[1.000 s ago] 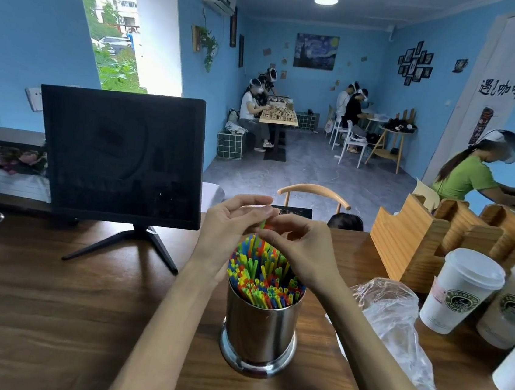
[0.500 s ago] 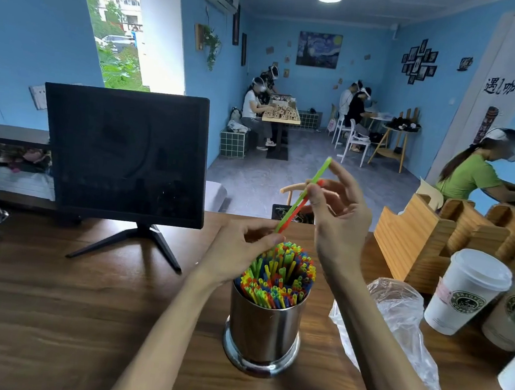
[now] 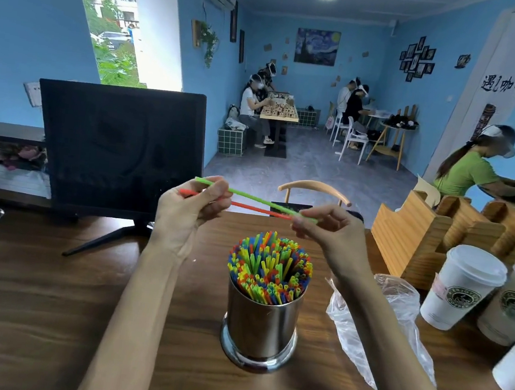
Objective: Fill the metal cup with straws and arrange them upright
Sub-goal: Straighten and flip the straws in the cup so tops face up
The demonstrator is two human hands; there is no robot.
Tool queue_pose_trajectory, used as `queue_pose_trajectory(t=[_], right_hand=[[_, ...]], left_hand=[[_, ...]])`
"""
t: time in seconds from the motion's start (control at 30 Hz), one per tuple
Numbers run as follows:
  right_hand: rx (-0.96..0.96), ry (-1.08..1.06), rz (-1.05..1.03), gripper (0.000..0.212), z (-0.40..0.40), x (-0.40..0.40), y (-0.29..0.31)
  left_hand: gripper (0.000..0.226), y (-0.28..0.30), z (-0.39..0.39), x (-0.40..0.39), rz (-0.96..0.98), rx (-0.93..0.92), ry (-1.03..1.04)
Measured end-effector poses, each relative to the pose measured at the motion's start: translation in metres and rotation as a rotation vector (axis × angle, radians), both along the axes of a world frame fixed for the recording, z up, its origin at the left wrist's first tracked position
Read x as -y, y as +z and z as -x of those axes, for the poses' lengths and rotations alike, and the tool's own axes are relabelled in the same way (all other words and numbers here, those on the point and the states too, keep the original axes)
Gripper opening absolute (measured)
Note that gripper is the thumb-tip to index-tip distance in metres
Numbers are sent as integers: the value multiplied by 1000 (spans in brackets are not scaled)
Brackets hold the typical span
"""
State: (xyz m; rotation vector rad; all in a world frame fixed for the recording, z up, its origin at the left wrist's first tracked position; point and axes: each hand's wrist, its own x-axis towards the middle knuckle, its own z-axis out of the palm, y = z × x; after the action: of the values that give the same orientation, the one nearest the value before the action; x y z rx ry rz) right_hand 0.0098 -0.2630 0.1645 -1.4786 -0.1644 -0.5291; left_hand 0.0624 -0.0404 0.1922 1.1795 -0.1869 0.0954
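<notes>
A shiny metal cup (image 3: 261, 325) stands on the wooden table (image 3: 30, 314), packed with upright coloured straws (image 3: 269, 267). Above it I hold two loose straws nearly level: a green straw (image 3: 255, 198) and a red straw (image 3: 258, 209). My left hand (image 3: 189, 211) pinches their left ends. Their right ends sit pinched in the fingertips of my right hand (image 3: 330, 231). Both hands hover above and behind the cup, apart from it.
A black monitor (image 3: 121, 148) on a stand is at the back left. A crumpled clear plastic bag (image 3: 373, 321) lies right of the cup. White lidded paper cups (image 3: 462, 286) and a wooden holder (image 3: 430, 232) fill the right side. Several people sit at tables beyond.
My right hand drew two straws up out of the cup. My left hand left the cup's rim and took their other ends, and the straws turned from steep to nearly level.
</notes>
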Motion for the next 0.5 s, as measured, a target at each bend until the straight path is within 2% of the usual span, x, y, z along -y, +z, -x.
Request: queue_pose_trajectory(t=[0.27,0.37,0.5], right_hand=[[-65,-2,574,16,-7,-7,-13],[-32,-41,703,12,-7,-12,-12],[-31,-36,823,13,-6,-14,-5]], left_hand=[[34,10,4,14,30,110,-23],[23,15,8,27,-40,194,-2],[15,21,10,39,-226,372,54]])
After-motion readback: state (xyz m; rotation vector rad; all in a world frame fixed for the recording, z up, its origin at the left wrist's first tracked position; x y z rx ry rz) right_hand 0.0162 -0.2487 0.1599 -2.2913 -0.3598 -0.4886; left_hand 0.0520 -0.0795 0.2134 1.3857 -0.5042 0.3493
